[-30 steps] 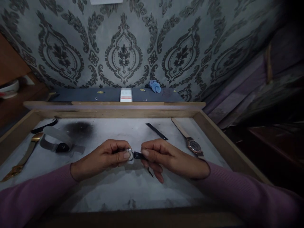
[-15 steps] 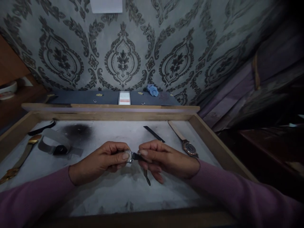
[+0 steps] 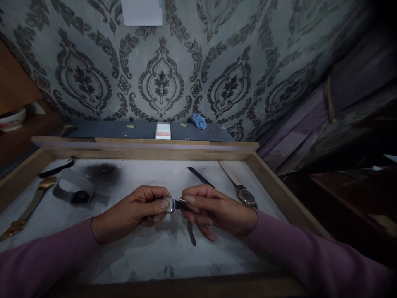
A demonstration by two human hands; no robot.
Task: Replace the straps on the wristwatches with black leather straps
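Observation:
My left hand [image 3: 145, 207] is closed on a small silver wristwatch [image 3: 170, 205], its thumb lying over the round face. My right hand [image 3: 211, 209] pinches a dark watch strap [image 3: 180, 205] right beside the case. A thin shiny sliver shows at the right fingertips; what it is I cannot make out. Below the right fingers hangs a dark strap end [image 3: 191, 235], its upper part hidden by the hand. Both hands are held close together above the white bottom of a shallow wooden tray [image 3: 173, 154].
A watch with a pale strap [image 3: 246, 195] and a black strip [image 3: 201, 177] lie beyond my right hand. On the left lie a mesh-band watch [image 3: 80, 196], a gold-toned watch [image 3: 46, 182] and a black strap [image 3: 56, 168]. Behind the rim sit a small box [image 3: 163, 130] and a crumpled blue cloth [image 3: 199, 121].
The view has tilted up slightly. Both hands keep nearly the same hold on the watch and strap; the shiny sliver at the right fingertips shows more clearly.

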